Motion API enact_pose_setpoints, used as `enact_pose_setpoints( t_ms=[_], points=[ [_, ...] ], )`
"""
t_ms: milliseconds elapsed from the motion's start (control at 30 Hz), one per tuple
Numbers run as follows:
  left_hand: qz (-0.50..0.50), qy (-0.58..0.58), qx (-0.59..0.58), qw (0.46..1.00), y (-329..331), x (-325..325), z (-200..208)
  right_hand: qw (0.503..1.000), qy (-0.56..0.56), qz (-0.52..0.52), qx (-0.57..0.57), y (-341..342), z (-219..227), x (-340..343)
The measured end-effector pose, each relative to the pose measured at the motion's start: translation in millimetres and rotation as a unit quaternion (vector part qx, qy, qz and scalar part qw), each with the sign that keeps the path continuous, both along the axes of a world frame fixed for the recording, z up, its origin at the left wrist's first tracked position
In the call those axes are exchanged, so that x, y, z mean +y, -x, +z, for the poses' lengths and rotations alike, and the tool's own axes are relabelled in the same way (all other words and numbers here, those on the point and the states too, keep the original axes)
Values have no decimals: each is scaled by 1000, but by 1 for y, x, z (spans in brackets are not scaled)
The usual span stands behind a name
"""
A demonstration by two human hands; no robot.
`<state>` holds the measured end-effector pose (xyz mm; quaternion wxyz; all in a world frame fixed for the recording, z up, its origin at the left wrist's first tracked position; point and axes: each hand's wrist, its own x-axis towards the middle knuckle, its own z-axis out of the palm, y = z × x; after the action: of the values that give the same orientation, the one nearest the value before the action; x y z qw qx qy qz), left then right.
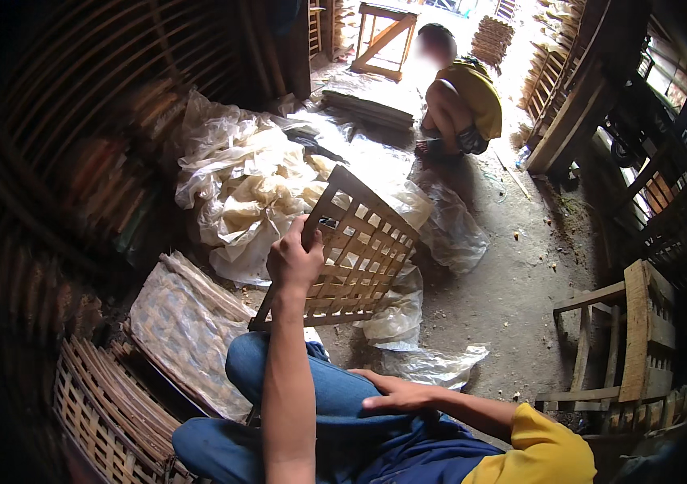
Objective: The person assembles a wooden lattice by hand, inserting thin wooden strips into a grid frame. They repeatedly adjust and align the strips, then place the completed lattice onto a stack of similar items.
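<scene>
My left hand [295, 260] is closed around the left rim of a woven bamboo tray [360, 270], a slatted lattice in a wooden frame. The tray stands tilted on edge just beyond my knees, and light comes through its square gaps. My right hand [396, 394] rests on my thigh, fingers stretched out and holding nothing. Behind the tray lies a big heap of crumpled pale plastic sheeting [239, 173]. To the left of my knees is a stack of flat trays [190, 327] topped with a whitish patterned sheet.
More woven trays [102, 411] are stacked at the lower left. A person [464, 97] in a yellow top squats farther off. A wooden stool [384, 40] stands at the back, and a slatted wooden chair [638, 331] at the right. Loose plastic [436, 365] lies on the floor.
</scene>
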<state>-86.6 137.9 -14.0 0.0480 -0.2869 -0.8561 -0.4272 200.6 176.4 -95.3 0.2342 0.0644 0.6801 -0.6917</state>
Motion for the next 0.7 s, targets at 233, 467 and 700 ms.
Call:
enact_pose_setpoints(
  t_ms=[233,467,700],
  points=[
    [1,-3,-2,1000,7,10,-2,996,63,-18,52,23,-31,6],
    [7,2,-9,1000,8,10,-2,994,90,-16,54,27,-34,8],
    [1,-5,-1,1000,9,9,-4,994,78,-4,78,31,-31,9]
  ],
)
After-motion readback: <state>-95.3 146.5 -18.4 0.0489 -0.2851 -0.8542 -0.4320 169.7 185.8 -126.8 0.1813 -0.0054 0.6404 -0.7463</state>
